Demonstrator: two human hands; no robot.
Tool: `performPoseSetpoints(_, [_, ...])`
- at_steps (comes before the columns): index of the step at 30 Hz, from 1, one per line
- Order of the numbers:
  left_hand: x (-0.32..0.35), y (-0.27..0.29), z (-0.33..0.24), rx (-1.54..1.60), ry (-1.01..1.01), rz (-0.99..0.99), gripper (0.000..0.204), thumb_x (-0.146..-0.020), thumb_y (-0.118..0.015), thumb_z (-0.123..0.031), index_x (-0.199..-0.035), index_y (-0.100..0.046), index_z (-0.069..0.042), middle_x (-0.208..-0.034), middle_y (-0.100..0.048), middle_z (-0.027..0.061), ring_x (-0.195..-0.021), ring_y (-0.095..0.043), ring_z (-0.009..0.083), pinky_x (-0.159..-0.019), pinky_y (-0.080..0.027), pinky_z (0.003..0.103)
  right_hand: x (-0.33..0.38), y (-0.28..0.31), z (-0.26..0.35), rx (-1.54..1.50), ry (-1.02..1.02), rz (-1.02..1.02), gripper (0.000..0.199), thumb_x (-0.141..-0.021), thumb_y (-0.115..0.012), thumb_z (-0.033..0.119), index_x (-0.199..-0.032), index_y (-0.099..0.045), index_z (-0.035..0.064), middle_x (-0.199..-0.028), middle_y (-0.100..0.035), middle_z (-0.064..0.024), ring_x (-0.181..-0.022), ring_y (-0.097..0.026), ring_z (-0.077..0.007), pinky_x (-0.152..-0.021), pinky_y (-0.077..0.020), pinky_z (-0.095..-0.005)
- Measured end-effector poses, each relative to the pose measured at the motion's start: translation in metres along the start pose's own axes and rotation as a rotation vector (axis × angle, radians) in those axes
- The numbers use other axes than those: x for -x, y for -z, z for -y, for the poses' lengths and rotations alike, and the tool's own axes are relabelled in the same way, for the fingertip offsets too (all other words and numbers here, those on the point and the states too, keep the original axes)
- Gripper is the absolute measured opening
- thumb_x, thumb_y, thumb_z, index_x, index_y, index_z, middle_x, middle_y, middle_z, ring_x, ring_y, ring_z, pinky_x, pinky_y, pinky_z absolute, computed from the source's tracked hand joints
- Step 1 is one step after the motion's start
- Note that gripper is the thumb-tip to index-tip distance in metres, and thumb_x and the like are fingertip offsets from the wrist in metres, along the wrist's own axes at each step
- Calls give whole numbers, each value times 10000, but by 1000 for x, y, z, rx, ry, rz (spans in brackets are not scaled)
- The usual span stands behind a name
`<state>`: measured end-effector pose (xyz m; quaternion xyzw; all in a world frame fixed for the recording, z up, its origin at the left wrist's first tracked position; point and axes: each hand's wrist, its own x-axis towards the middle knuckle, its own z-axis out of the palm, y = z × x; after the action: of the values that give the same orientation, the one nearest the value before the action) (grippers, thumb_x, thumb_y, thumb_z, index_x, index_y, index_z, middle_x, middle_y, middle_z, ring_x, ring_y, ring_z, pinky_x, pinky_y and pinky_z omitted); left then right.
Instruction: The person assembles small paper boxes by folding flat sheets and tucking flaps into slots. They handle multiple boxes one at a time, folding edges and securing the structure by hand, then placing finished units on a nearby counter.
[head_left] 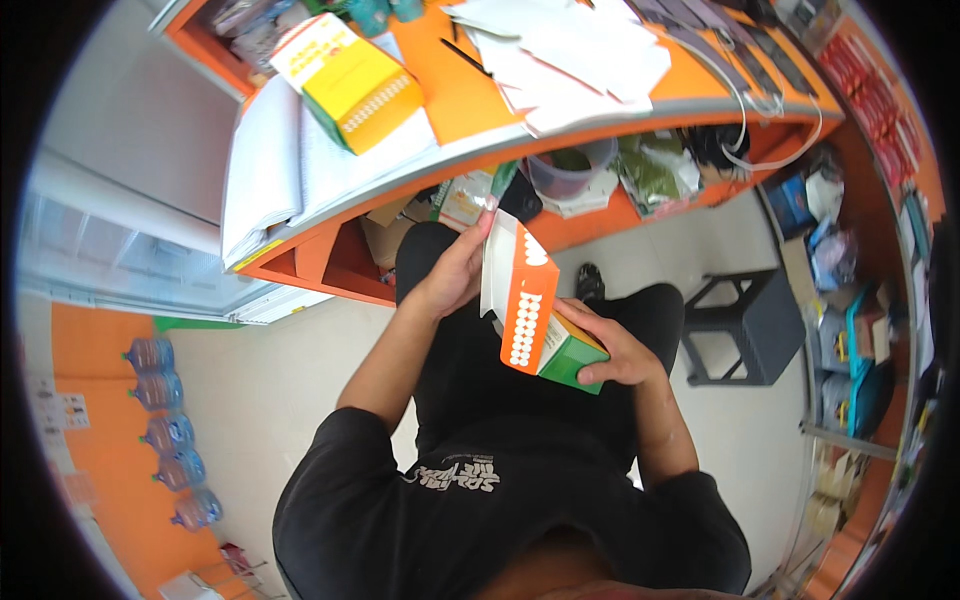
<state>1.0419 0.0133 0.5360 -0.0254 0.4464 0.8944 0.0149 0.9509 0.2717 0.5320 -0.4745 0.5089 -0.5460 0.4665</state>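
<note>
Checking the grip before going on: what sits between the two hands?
In the head view, only the orange, white and green carton lies between them: the left hand holds its open flap, the right hand its lower end.

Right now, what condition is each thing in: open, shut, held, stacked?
Orange-and-green carton: held in both hands, top flap open.
Left hand: gripping the open flap.
Right hand: gripping the carton's lower end.
Yellow-and-green carton: closed, lying on the paper stack.
Plastic tub: upright under the counter.
</note>
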Motion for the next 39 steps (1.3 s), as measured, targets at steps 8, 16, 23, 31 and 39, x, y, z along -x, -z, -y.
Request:
performPoseSetpoints(8, [28,-16,-238,-697,-589,-442,468,-1031,-453,-393,-1317,-567,-39,-1283,-626,82,-1192,-579,171,-1033,-419,319,-108,-10,130,691,327,-438,943,-814,-697,430,-1536,-261,9,-1453,-358,-242,-1352,-351,-402,-1131,-274,-462])
performPoseSetpoints(16, [-39,59,-380,-1436,-251,-758,423,-983,-523,-322,-1274,-614,-29,-1246,-635,153,-1131,-596,270,-959,-479,409,-301,-7,158,1238,160,-697,917,-810,-671,572,-1488,-349,44,-1442,-347,-296,-1321,-351,-448,-1094,-308,-538])
performPoseSetpoints(23, [-62,215,-379,-1247,-165,-784,522,-902,-693,-296,-1314,-587,6,-1123,-697,109,-988,-683,204,-853,-566,345,-350,-30,154,1414,-82,-501,927,-811,-623,622,-1532,-320,124,-1509,-334,-247,-1382,-329,-410,-1107,-296,-524])
performPoseSetpoints(31, [-54,161,-321,-2240,-375,-1026,504,-880,-684,-361,-1279,-623,-59,-1301,-594,209,-1205,-566,365,-1016,-451,460,-366,-23,130,1554,-181,-367,837,-862,-483,640,-1552,-314,198,-1518,-342,-268,-1399,-317,-407,-1130,-251,-503])
performPoseSetpoints(39, [-76,191,-318,-2112,44,-375,443,-929,-592,-360,-1289,-636,-106,-1353,-560,191,-1285,-506,317,-1060,-411,428,-384,-25,113,1561,-122,-387,895,-857,-416,728,-1573,-249,219,-1511,-333,-277,-1387,-337,-422,-1124,-276,-515])
